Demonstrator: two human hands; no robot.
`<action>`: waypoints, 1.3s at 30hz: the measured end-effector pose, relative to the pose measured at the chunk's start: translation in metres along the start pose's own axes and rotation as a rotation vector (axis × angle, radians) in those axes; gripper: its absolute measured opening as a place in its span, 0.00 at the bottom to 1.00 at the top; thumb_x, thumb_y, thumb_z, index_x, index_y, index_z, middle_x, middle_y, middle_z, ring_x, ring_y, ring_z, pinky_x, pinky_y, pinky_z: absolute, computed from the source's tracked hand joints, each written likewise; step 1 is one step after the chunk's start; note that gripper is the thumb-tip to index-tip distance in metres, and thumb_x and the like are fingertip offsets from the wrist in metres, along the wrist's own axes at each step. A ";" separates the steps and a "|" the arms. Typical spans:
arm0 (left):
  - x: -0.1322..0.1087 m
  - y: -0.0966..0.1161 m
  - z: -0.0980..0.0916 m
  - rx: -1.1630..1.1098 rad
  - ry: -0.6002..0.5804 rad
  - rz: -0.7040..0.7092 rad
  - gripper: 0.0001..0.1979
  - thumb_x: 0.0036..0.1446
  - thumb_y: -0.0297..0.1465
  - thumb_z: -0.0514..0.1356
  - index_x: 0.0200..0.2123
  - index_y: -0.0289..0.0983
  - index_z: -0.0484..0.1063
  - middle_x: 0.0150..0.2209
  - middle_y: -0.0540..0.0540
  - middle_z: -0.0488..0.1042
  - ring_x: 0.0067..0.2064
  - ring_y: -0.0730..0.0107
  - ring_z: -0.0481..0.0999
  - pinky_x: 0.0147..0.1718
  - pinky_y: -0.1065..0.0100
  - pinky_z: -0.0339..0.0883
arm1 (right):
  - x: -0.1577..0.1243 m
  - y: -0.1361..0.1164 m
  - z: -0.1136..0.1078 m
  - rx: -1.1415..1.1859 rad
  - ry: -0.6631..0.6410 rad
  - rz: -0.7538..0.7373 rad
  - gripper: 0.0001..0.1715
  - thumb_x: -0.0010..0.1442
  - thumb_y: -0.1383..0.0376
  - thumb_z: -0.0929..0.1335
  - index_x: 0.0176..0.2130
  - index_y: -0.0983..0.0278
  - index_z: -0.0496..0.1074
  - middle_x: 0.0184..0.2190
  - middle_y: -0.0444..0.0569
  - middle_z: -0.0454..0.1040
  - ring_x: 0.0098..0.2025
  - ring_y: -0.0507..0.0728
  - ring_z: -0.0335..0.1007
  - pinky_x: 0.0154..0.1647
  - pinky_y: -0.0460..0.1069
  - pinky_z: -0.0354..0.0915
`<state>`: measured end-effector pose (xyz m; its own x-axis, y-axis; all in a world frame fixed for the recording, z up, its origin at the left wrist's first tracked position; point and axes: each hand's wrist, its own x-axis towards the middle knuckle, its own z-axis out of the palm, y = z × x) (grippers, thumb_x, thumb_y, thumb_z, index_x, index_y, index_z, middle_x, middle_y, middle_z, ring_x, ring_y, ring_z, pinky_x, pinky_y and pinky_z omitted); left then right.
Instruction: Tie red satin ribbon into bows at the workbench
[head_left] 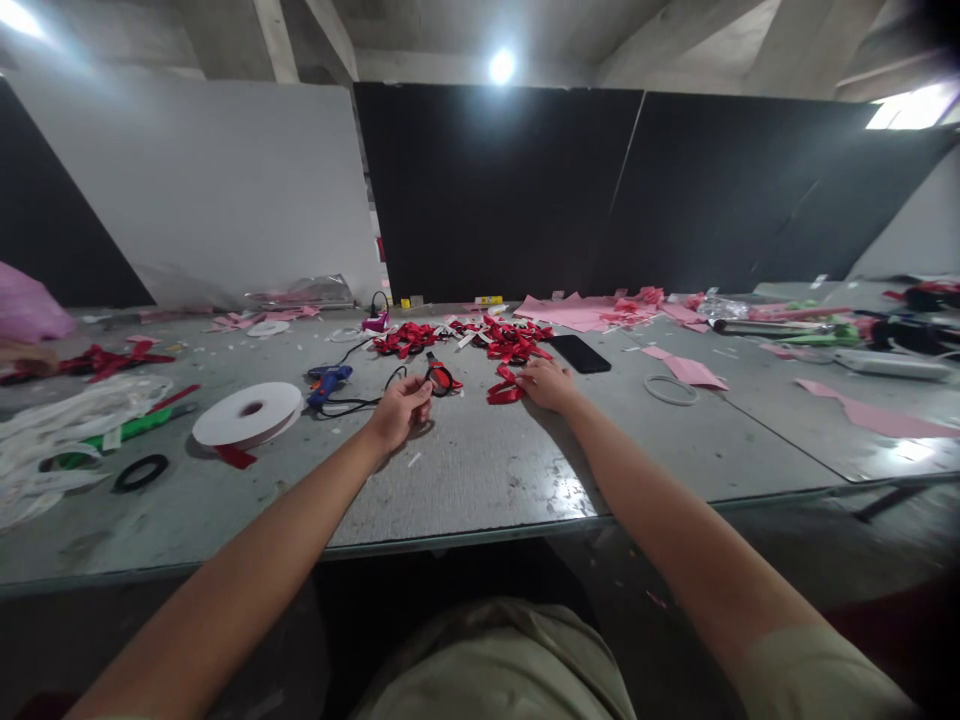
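Note:
My left hand (405, 410) is closed in a pinch, with a black loop (439, 378) at its fingertips. Red-orange shows inside and beside that loop; whether this is part of it or lies behind, I cannot tell. My right hand (546, 385) has its fingers closed on the edge of a red ribbon bow (504, 388) resting on the table (472, 470). Just behind both hands lies a heap of red ribbon bows (514, 343). A blue glue gun (328, 382) with a black cord is left of my left hand.
A white ribbon spool (251, 412) and a black ring (142, 472) lie on the left, near tangled white strips (52, 440). Beyond my right hand rests a black phone (581, 352). Pink sheets (574, 312) and a clear ring (670, 390) are to the right. Dark panels (510, 190) stand behind.

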<state>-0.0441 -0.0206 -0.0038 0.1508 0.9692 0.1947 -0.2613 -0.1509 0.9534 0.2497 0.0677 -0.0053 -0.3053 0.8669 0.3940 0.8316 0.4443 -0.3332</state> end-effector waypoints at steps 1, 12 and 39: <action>0.000 0.000 0.000 -0.003 -0.002 -0.002 0.16 0.47 0.39 0.70 0.32 0.36 0.69 0.20 0.56 0.61 0.22 0.78 0.61 0.21 0.74 0.55 | -0.001 -0.002 0.000 -0.016 -0.003 0.012 0.13 0.64 0.62 0.66 0.40 0.63 0.81 0.50 0.59 0.71 0.56 0.70 0.58 0.53 0.66 0.54; 0.000 0.002 0.001 -0.045 0.008 -0.023 0.19 0.48 0.45 0.69 0.31 0.37 0.68 0.19 0.55 0.62 0.20 0.77 0.62 0.20 0.74 0.56 | -0.014 -0.055 -0.018 0.366 0.013 -0.282 0.10 0.62 0.64 0.68 0.41 0.62 0.79 0.35 0.50 0.77 0.37 0.56 0.71 0.40 0.52 0.67; -0.012 0.013 0.012 0.520 -0.157 0.168 0.08 0.53 0.34 0.61 0.34 0.36 0.72 0.23 0.53 0.68 0.23 0.77 0.64 0.24 0.73 0.58 | -0.038 -0.112 -0.001 0.621 0.277 -0.339 0.06 0.58 0.63 0.72 0.31 0.64 0.74 0.26 0.45 0.74 0.28 0.52 0.66 0.31 0.48 0.61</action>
<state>-0.0374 -0.0368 0.0089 0.2984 0.8889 0.3477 0.2035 -0.4152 0.8867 0.1689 -0.0152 0.0181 -0.3018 0.6080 0.7343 0.2742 0.7931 -0.5439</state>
